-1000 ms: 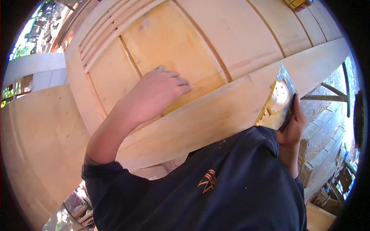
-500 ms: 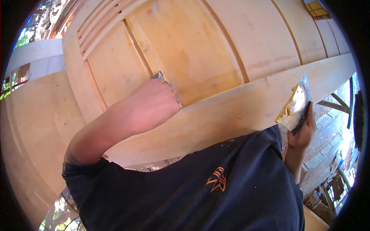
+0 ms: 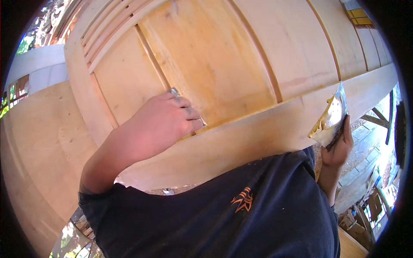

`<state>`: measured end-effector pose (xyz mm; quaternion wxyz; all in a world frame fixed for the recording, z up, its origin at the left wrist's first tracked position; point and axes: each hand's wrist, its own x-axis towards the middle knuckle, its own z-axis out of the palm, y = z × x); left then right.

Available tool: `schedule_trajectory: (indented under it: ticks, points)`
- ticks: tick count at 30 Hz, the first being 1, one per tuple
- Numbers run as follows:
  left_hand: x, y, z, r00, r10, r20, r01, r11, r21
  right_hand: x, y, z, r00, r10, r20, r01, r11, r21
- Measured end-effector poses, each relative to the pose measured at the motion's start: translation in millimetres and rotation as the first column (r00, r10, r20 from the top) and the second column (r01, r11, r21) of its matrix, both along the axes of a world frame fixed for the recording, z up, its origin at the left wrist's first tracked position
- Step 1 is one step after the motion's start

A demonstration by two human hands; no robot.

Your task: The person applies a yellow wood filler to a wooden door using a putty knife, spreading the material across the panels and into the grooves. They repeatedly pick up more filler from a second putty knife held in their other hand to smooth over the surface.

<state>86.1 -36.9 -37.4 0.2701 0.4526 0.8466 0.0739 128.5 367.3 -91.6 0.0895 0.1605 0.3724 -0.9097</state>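
Observation:
My left hand [image 3: 170,118] is closed with its back facing up. It grips a thin flat scraper [image 3: 174,91], whose corners show past the fingers; the hand hides the rest. The scraper is against the lower part of a pale wooden door panel [image 3: 206,64], beside a groove, where the wood looks yellowish and smeared. At the right, my right hand [image 3: 337,148] holds up a flat metal putty plate [image 3: 333,114] by its lower edge. Yellow-brown putty [image 3: 319,127] lies along the plate's left side, and its face shines in the light.
The slatted section [image 3: 107,32] of the door is at upper left. Another wooden panel [image 3: 43,159] stands at the left. A yellow-and-grey object [image 3: 359,16] rests at the far upper right. Dark support legs [image 3: 378,120] and a paved floor [image 3: 361,159] are beyond the door's edge.
My left hand has shifted slightly down, and its fingers show more. The right hand and putty plate stay nearly still. The view has tilted a little.

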Motion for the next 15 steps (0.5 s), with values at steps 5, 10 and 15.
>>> schedule_trajectory:
  ticks: [5,10,15]
  points:
    - [-6,-22,28,0.889,0.436,0.137,-0.457,0.839,0.295,-7,-7,-1,0.999,0.005,0.034,-0.005,1.000,0.010]
    - [22,6,3,0.525,0.681,0.510,-0.830,0.278,0.484,-15,-33,3,0.978,-0.085,0.188,0.064,0.991,0.115]
    - [48,73,-15,0.659,0.582,0.476,-0.695,0.229,0.682,-21,-54,9,0.978,-0.051,0.203,0.018,0.987,0.161]
